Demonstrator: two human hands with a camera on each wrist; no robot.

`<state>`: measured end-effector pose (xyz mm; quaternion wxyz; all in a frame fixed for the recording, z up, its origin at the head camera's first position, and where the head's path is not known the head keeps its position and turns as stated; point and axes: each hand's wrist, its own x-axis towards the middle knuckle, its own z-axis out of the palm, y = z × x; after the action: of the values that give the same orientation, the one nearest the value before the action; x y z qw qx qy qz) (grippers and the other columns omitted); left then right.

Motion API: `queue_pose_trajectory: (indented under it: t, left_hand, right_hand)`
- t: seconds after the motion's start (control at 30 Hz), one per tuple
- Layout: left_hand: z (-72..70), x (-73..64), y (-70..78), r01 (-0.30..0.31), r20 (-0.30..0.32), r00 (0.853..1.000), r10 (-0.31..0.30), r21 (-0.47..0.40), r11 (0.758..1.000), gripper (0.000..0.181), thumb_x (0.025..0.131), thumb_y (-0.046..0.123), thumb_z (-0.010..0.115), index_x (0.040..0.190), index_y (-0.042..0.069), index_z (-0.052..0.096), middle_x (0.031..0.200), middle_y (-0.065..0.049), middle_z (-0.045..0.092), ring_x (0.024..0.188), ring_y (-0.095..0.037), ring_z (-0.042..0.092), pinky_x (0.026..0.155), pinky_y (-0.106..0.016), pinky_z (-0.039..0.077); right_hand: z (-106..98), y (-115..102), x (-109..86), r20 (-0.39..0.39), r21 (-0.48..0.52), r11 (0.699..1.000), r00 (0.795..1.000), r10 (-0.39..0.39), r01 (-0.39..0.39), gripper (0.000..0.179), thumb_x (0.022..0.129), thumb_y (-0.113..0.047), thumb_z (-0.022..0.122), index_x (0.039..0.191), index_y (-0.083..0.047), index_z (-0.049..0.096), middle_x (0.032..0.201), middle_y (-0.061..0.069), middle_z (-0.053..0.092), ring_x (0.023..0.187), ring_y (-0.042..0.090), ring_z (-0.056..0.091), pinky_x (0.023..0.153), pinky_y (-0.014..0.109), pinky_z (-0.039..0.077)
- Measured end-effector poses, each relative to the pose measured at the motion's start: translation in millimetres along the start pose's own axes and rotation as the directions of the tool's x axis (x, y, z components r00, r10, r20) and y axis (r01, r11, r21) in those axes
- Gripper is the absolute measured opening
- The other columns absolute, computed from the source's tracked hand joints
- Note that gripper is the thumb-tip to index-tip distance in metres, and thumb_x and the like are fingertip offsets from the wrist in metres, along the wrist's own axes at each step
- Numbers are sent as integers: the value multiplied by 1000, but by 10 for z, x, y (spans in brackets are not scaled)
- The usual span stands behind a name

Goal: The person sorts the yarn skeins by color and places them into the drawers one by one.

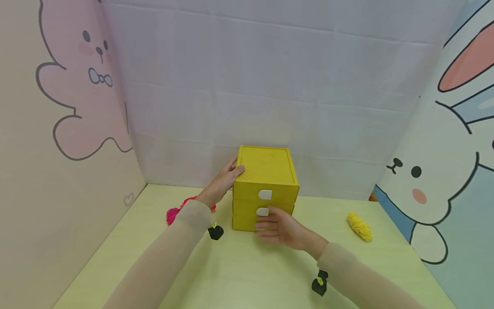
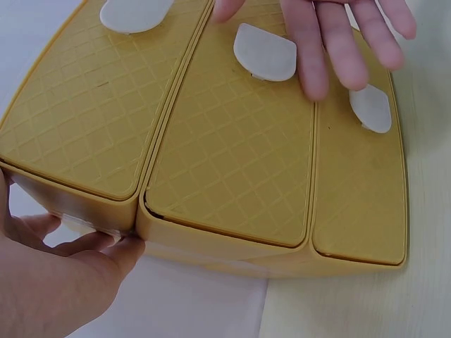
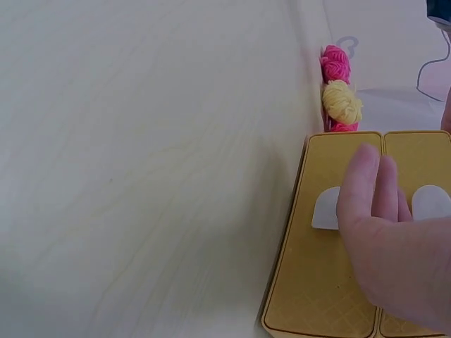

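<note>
A yellow three-drawer box stands against the back wall, its drawers closed. White tab handles mark the top drawer, the middle drawer and the bottom drawer; the right hand covers the lowest tab in the head view. My left hand rests against the box's left side near the top edge, fingertips on the side panel. In front of the lower drawers is my right hand, fingers extended and holding nothing. Whether its fingertips touch the drawer fronts is unclear.
Pink yarn lies left of the box, partly behind the left forearm; the right wrist view shows a pale yellow part in it. A yellow yarn bundle lies to the right. Fabric walls with cartoon animals enclose the table.
</note>
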<state>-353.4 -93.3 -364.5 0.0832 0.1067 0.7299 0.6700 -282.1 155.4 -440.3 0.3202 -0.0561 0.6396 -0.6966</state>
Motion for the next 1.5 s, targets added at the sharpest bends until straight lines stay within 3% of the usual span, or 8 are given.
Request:
queue_pose_trajectory:
  t: [0.2, 0.43, 0.9, 1.1, 1.5]
  left_hand:
    - [4, 5, -5, -3, -1, 1000, 3, -4, 1000, 71, 113, 39, 51, 172, 30, 14, 171, -8, 34, 143, -31, 54, 121, -54, 40]
    - [6, 9, -2, -7, -2, 1000, 7, 6, 1000, 71, 113, 39, 51, 172, 30, 15, 170, -8, 36, 141, -32, 55, 121, -54, 40]
    - [2, 8, -8, -6, -1, 1000, 6, -4, 1000, 69, 113, 38, 51, 172, 30, 15, 169, -8, 38, 140, -32, 56, 121, -54, 40]
    - [0, 0, 9, -10, 6, 1000, 10, -8, 1000, 70, 113, 38, 51, 172, 30, 14, 171, -10, 35, 142, -33, 54, 122, -54, 39]
    - [-8, 1, -7, 1, -3, 1000, -1, -3, 1000, 70, 113, 39, 51, 172, 32, 14, 172, -7, 34, 141, -31, 56, 121, -54, 41]
  right_hand:
    - [56, 26, 79, -48, 72, 997, 999, 11, -8, 75, 111, -54, 43, 154, 8, 44, 155, 24, 53, 139, 43, 56, 117, 49, 47]
    - [64, 92, 116, -74, 89, 996, 997, -11, 18, 76, 110, -55, 47, 152, 8, 48, 149, 22, 60, 129, 35, 64, 108, 41, 55]
    - [75, 130, 86, -54, 88, 996, 998, -18, 22, 78, 110, -56, 45, 156, 7, 43, 153, 25, 54, 133, 37, 61, 106, 38, 56]
    - [78, 147, 20, -27, 62, 998, 1000, -15, 17, 79, 109, -57, 48, 156, 6, 44, 153, 24, 54, 142, 43, 53, 111, 43, 53]
    - [129, 227, -139, 19, 44, 999, 1000, 0, -1, 82, 108, -58, 48, 159, 5, 40, 157, 31, 47, 140, 43, 55, 110, 43, 54]
